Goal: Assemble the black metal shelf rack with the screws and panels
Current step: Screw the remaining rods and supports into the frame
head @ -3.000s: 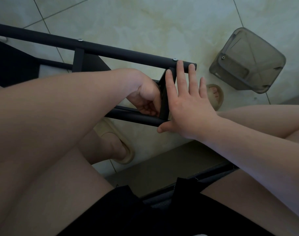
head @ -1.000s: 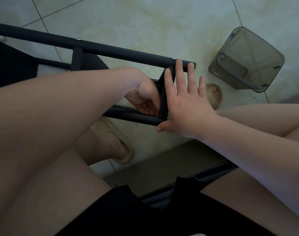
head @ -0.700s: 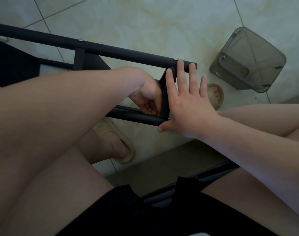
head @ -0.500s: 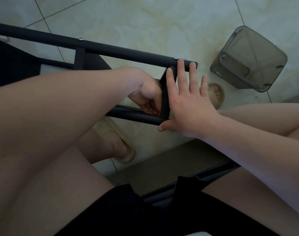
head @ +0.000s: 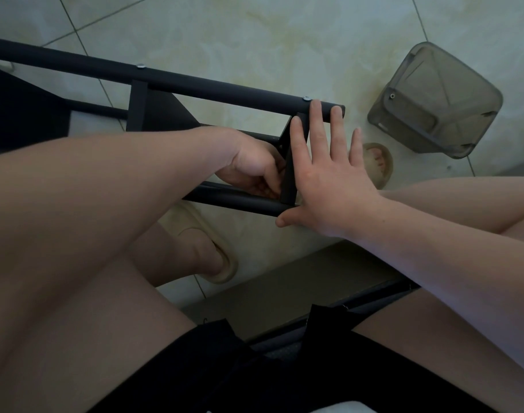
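Note:
The black metal rack lies on its side on the tiled floor, with an upper tube (head: pixel 210 84) and a lower tube (head: pixel 239 201). A short black end panel (head: pixel 289 180) joins the two tubes at their right ends. A silver screw head (head: pixel 307 98) sits on the upper tube above the panel. My right hand (head: pixel 329 180) presses flat on the panel's outer side, fingertips reaching the upper tube. My left hand (head: pixel 251 165) is inside the frame with its fingers curled at the panel's inner face. Whatever it holds is hidden.
A second cross panel (head: pixel 138 105) and a screw (head: pixel 141 66) sit further left on the rack. A grey translucent plastic bin (head: pixel 433 99) lies tipped at the upper right. My feet in beige slippers (head: pixel 213 248) rest under the rack. A dark board (head: pixel 284 287) lies near my knees.
Both hands keep their places on the end panel. Only the view shifts slightly.

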